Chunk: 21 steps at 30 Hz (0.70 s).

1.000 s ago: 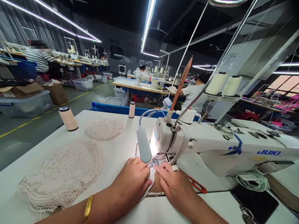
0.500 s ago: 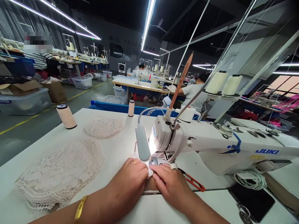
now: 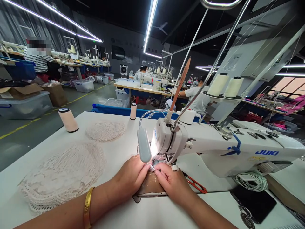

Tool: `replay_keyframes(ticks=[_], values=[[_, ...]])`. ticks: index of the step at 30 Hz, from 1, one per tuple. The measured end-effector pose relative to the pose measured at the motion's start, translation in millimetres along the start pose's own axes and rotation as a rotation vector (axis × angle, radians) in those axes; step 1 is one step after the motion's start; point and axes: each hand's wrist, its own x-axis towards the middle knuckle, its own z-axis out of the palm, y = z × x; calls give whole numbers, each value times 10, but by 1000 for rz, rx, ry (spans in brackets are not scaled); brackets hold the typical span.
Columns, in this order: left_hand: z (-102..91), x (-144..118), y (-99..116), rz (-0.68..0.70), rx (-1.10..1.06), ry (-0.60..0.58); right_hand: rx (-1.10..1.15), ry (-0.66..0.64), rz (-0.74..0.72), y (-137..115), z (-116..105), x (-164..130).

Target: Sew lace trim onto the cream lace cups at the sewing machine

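A thin strip of white lace trim (image 3: 150, 166) lies between my two hands, just in front of the needle area of a white sewing machine (image 3: 190, 140). My left hand (image 3: 133, 171) is closed on the strip's left side, its thumb pointing at the needle plate. Fingers of my right hand (image 3: 170, 178) pinch the same strip from the right. A grey lamp head (image 3: 144, 144) lights the spot and hides part of the left fingertips and the presser foot. Below the hands, the brown machine bed plate (image 3: 151, 184) carries loose thread bits.
Stacked lace pieces (image 3: 62, 175) and a smaller lace pile (image 3: 105, 131) lie left. Two thread cones, one pale pink (image 3: 68, 120), stand behind them. Orange-handled snips (image 3: 195, 184), a black phone (image 3: 254, 202) and a coiled white cable (image 3: 252, 182) lie right. Co-workers sit farther back.
Both hands have moved slightly up toward the needle, exposing more of the brown plate. The lace between them now shows as a narrower strip. The view has shifted a little.
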Motion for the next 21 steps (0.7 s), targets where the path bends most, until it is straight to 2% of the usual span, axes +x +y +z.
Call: replay_keyframes(ticks=[10,16,19,21], values=[[28,-7,-51,-7,-98,-11,14,22,4,1,-2,6],[4,1,-71,19,-5,-110,-13,76,-29,-1,9,2],[31,42,-92,54,3,-82,-31,98,-37,10,25,-6],[59,69,-112,11,-5,-52,-40,108,-37,25,39,-7]])
